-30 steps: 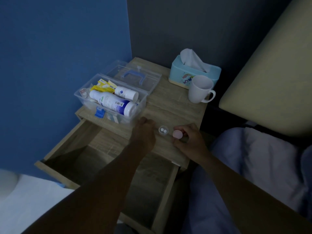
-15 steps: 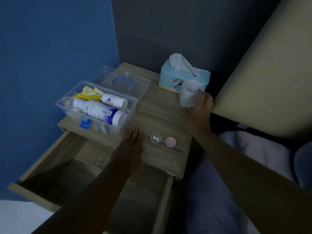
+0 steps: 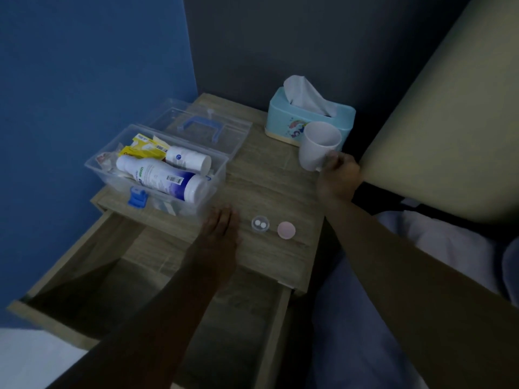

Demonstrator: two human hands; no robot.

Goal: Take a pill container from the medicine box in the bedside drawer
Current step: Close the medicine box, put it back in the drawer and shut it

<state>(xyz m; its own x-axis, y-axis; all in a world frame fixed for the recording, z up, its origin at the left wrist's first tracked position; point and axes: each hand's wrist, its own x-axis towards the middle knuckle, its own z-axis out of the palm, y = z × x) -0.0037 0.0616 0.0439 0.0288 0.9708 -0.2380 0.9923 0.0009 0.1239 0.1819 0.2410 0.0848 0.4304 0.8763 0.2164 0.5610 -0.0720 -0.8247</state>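
Observation:
A small clear pill container [image 3: 260, 224] with two white pills stands open on the bedside table [image 3: 269, 175], its pink lid [image 3: 286, 230] lying just to its right. The clear medicine box [image 3: 213, 175] sits at the table's left, open, holding white bottles and yellow packets. My left hand [image 3: 222, 228] lies flat on the table, left of the container, fingers apart and empty. My right hand [image 3: 338, 175] grips the handle of a white mug [image 3: 317, 147], tilted and lifted near the back right. The drawer [image 3: 70, 265] is pulled out below.
The box's clear lid with a blue handle [image 3: 202, 127] lies behind it. A light blue tissue box [image 3: 283, 116] stands at the back right. A beige headboard [image 3: 438, 113] and bedding [image 3: 449, 248] fill the right; a blue wall is at the left.
My right hand left the pink lid on the table, reached back to the mug and now lifts and tilts it. My left hand drew away from the container and lies flat.

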